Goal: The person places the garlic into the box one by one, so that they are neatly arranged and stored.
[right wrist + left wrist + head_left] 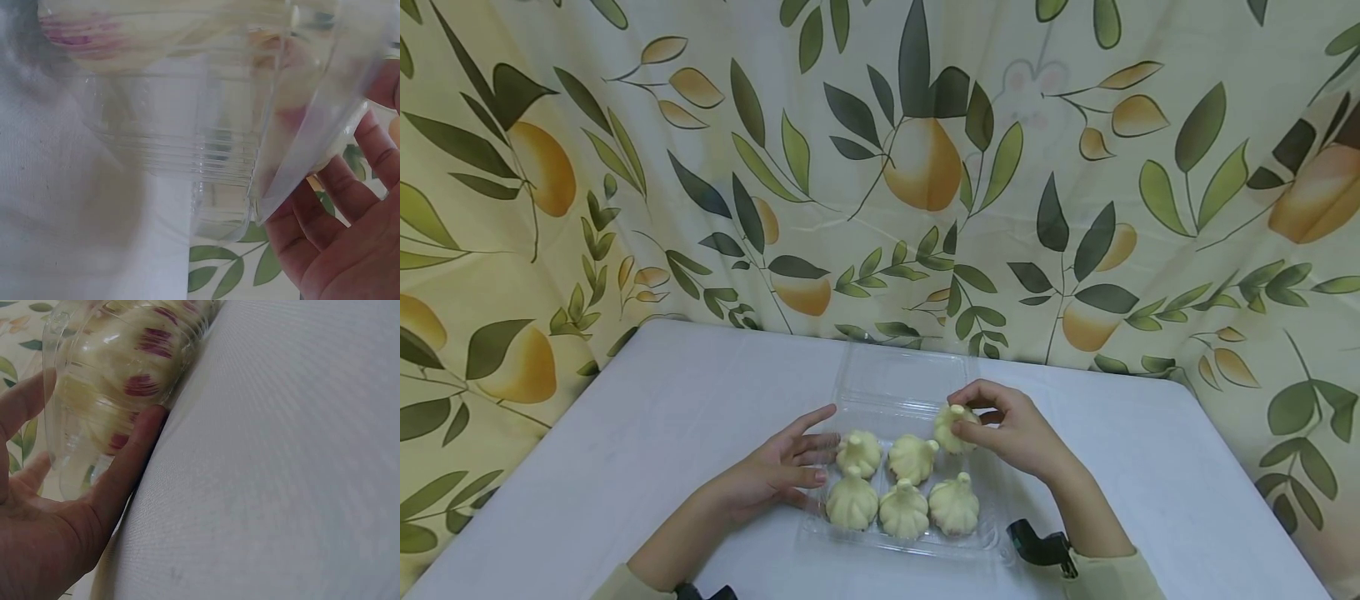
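Note:
A clear plastic clamshell box (917, 546) sits on the table with its lid (902, 375) folded back. My right hand (1018, 433) pinches a pale garlic bulb (945, 435) between thumb and fingers at the box's back right. Two garlic bulbs, a left one (859, 454) and a middle one (912, 458), lie in the back row; three more (904, 510) fill the front row. Against the box's left side rests my left hand (767, 477), fingers spread and nearly straight. Purple streaks mark a bulb (134, 356) through the plastic in the left wrist view. The held bulb's underside is partly hidden in the head view.
A white cloth covers the table (700, 383). Behind it hangs a curtain (865, 250) printed with fruit and leaves. Black wrist devices show at both sleeves, the right one (1041, 546) close to the box's front right corner.

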Action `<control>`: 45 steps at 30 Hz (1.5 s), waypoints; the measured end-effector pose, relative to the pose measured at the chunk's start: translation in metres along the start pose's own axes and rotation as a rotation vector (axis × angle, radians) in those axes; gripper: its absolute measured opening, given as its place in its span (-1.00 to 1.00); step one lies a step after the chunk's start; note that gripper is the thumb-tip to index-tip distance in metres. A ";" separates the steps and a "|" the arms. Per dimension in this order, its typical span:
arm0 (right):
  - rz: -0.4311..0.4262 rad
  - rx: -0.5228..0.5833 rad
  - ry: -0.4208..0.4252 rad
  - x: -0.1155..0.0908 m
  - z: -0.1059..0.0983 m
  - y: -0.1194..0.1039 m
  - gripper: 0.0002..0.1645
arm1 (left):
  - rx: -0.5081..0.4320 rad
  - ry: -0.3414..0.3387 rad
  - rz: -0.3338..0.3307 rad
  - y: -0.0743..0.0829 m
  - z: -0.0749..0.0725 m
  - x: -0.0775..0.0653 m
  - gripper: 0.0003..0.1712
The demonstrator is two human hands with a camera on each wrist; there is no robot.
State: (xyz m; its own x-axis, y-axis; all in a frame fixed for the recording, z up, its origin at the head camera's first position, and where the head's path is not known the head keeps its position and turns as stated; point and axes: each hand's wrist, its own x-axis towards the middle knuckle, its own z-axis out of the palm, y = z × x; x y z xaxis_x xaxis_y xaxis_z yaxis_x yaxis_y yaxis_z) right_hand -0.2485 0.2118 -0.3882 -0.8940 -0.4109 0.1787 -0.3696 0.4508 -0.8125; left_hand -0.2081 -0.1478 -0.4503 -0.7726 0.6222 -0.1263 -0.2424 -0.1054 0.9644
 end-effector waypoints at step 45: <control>-0.059 -0.111 -0.047 -0.003 0.004 -0.005 -0.76 | -0.017 -0.007 0.002 -0.002 -0.001 0.001 0.01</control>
State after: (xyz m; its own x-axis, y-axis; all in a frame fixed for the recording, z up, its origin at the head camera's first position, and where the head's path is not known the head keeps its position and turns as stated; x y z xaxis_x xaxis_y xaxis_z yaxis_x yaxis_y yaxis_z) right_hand -0.2432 0.2077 -0.3863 -0.8579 -0.4751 0.1958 -0.4493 0.5087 -0.7344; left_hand -0.2090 -0.1481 -0.4525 -0.7687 0.6277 -0.1229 -0.2510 -0.1193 0.9606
